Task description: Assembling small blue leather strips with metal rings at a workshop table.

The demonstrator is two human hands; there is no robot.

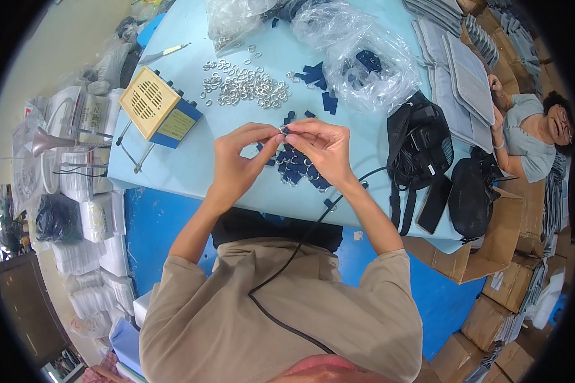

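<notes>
Above the near part of the light blue table, my left hand and my right hand meet fingertip to fingertip. Both pinch a small metal ring, with what looks like a dark blue fabric tab partly hidden by the fingers. Just under my hands lies a pile of navy tabs with rings. Farther off is a spread of loose silver rings. Loose navy fabric pieces lie to the right of those rings.
A cream-and-blue box with a grille stands at left. A clear plastic bag sits far right of the rings. A black bag and a phone lie at right, with a cable trailing across. Another person is beyond grey folded pieces.
</notes>
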